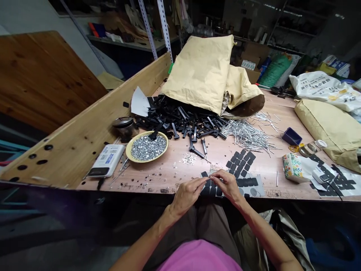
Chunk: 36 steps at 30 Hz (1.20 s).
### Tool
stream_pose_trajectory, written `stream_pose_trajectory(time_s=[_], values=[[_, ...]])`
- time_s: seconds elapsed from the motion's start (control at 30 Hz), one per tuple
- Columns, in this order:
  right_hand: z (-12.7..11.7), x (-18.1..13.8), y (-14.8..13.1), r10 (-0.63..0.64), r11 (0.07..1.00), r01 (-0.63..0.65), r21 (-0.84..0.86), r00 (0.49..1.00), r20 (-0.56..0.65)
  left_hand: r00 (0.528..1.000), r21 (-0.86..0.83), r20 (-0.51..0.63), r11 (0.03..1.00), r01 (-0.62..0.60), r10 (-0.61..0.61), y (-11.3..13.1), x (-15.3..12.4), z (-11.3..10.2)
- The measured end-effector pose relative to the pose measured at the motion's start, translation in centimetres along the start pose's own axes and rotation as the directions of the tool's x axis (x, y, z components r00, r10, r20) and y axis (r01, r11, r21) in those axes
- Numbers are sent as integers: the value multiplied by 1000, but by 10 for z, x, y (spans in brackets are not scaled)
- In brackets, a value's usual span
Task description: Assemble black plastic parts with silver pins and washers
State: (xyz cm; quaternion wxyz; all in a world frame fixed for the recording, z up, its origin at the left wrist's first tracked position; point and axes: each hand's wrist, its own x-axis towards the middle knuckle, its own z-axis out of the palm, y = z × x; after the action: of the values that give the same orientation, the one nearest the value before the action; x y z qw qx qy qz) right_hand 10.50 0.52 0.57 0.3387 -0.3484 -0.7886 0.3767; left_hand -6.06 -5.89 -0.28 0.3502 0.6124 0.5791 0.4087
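Note:
My left hand and my right hand meet fingertip to fingertip at the table's front edge. Both are closed in a pinch; a tiny light-coloured piece shows between them, too small to name. Beneath and beside them lie rows of black rounded pads on a grey sheet. Just beyond the fingers rest a black tool-like part with a metal rod and a scatter of small metal washers. A yellow bowl full of small shiny metal pieces stands to the left.
Black plastic parts spill from a large paper sack. Thin metal rods lie heaped to the right. A white device sits by the wooden side board. Rightward are a dark blue box, a glass jar and a tissue pack.

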Motion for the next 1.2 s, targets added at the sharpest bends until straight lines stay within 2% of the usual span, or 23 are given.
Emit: stream_pose_trajectory(time_s=[0.17, 0.27, 0.37, 0.47, 0.57, 0.63, 0.73, 0.8, 0.9, 0.97, 1.1, 1.2], values=[[-9, -1, 1, 9, 998, -11, 57, 1000, 29, 987, -227, 97, 963, 145, -126, 8, 5, 3], [-12, -2, 2, -29, 1000, 29, 6, 999, 26, 992, -165, 63, 979, 119, -109, 10, 3, 5], [-14, -3, 2, -1, 1000, 1, -7, 1000, 31, 998, -75, -8, 995, 66, -66, 10, 1, 8], [-14, -4, 2, 25, 999, -27, 34, 999, 35, 992, -190, 44, 974, 121, -114, 12, 2, 9], [-16, -3, 0, 3, 998, -6, 59, 998, 57, 940, -379, 243, 868, 321, -241, 13, 6, 7], [-18, -2, 0, -20, 998, 15, 65, 997, 69, 898, -437, 335, 797, 417, -285, 13, 7, 6], [-20, -2, 1, -28, 996, 22, 87, 997, 72, 904, -451, 300, 790, 416, -305, 14, 7, 5], [-21, -3, 2, -12, 991, 0, 136, 996, 88, 885, -468, 333, 758, 455, -327, 15, 7, 5], [-24, -4, 2, 46, 960, -79, 270, 991, 125, 785, -511, 524, 616, 600, -330, 18, 7, 4], [-26, -3, 0, 101, 922, -149, 357, 984, 150, 755, -532, 581, 560, 635, -305, 20, 8, 3], [-29, -1, -5, 192, 865, -248, 436, 967, 170, 777, -547, 554, 573, 610, -299, 23, 10, 3], [-29, -2, -7, 223, 846, -269, 461, 963, 153, 819, -531, 486, 642, 553, -304, 25, 9, 4]])
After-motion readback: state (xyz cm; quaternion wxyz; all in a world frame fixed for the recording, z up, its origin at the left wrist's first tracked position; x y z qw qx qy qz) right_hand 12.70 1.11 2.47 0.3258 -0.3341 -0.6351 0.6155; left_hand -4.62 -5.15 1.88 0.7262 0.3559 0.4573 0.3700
